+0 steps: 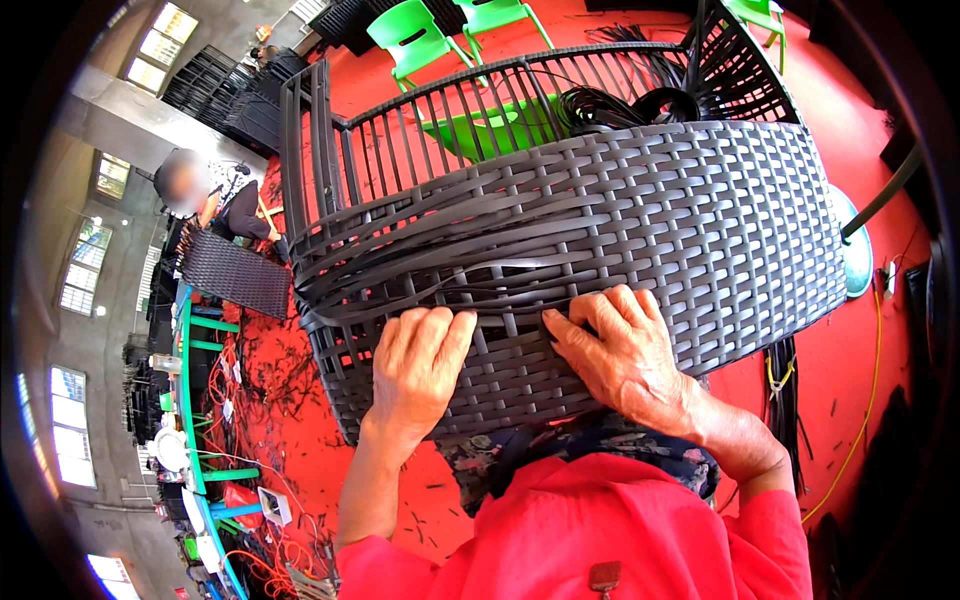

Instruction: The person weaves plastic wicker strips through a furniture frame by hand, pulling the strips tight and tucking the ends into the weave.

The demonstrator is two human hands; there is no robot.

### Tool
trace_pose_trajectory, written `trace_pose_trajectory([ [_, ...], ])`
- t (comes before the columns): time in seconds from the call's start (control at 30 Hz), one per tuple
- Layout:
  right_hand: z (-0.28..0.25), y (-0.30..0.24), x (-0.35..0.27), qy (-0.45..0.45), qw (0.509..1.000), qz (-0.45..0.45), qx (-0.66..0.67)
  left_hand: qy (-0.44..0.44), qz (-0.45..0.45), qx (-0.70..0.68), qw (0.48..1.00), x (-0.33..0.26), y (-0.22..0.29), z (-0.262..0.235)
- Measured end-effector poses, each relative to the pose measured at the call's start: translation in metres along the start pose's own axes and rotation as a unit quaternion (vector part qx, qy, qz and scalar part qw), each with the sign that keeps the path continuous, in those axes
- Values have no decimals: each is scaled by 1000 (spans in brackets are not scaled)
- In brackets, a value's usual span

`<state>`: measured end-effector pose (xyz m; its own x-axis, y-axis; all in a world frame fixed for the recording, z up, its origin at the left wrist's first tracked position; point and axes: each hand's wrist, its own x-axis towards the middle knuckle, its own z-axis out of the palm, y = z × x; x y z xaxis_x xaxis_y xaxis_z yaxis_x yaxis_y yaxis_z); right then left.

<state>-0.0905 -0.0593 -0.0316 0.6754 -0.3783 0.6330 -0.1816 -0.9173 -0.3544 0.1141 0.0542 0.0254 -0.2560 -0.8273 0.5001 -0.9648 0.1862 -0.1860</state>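
A large dark grey wicker furniture frame (720, 230) lies across my front, its right part closely woven. Over its left part, long flat plastic strips (440, 235) run loose and bunch together at the left edge. My left hand (415, 365) has its fingers curled down on a strip near the lower left of the weave. To the right, my right hand (620, 350) pinches the same row, thumb toward the left hand and fingers bent over the weave. The fingertips of both hands are partly hidden. Black strip coils (600, 105) lie beyond the woven panel.
Green plastic chairs (412, 38) stand on the red floor at the back. A co-worker (235, 195) sits at the left beside another woven panel (235, 272). Strip scraps and orange cables (235, 375) litter the left floor. A light blue round thing (857, 245) is at the right.
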Motion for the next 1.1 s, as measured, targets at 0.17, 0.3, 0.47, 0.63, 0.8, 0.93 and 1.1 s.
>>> trace_pose_trajectory([
  [0.17, -3, -4, -7, -3, 1000, 3, -8, -9, -27, -42, 999, -14, 3, 3],
  [0.3, -3, -10, -10, -6, 999, 13, -31, -3, -40, -33, 999, -5, 20, -1],
  [0.47, 0, -29, -34, -53, 998, 17, -37, -31, -24, 7, 999, -14, 29, 7],
  [0.63, 3, -36, -62, -72, 996, 3, 47, -16, -21, 6, 1000, -11, 31, 9],
  [0.8, -24, -15, -49, -21, 997, 76, 22, -7, -45, -17, 999, -15, 31, 10],
  [0.93, -22, -4, -42, -52, 993, 98, -47, -8, -55, -25, 998, -14, 33, 7],
  [1.1, -13, -12, -27, -16, 998, 66, -18, -9, -73, -38, 997, -10, 36, 7],
])
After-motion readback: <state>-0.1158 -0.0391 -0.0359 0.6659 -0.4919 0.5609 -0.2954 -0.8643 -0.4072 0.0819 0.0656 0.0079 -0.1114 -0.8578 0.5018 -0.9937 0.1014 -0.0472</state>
